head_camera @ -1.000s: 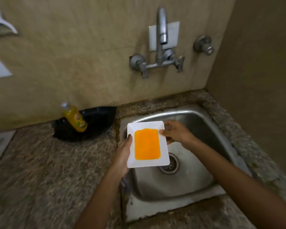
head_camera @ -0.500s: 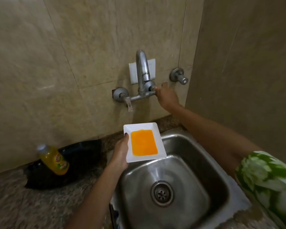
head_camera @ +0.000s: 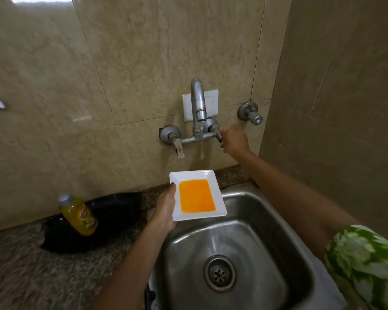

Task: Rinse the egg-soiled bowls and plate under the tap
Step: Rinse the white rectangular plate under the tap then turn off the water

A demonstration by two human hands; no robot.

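Observation:
A white rectangular plate (head_camera: 218, 204) with a flat pool of orange-yellow egg in its middle is held level over the back left corner of the steel sink (head_camera: 251, 222). My left hand (head_camera: 165, 212) grips the plate's left edge, thumb on the rim. My right hand (head_camera: 234, 139) is closed around the right handle of the wall tap (head_camera: 197, 106). A thin stream of water (head_camera: 202, 151) runs from the spout and falls toward the plate's far edge.
A yellow dish-soap bottle (head_camera: 80, 217) leans on a black pan (head_camera: 108, 218) on the speckled granite counter (head_camera: 31, 276) left of the sink. The tap's left handle (head_camera: 177, 146) and a separate wall valve (head_camera: 250, 114) stick out. A tiled wall closes the right side.
My right hand left the plate, rose to the tap's right handle and gripped it. Water now runs from the spout. My left hand alone holds the plate, lifted toward the back of the sink.

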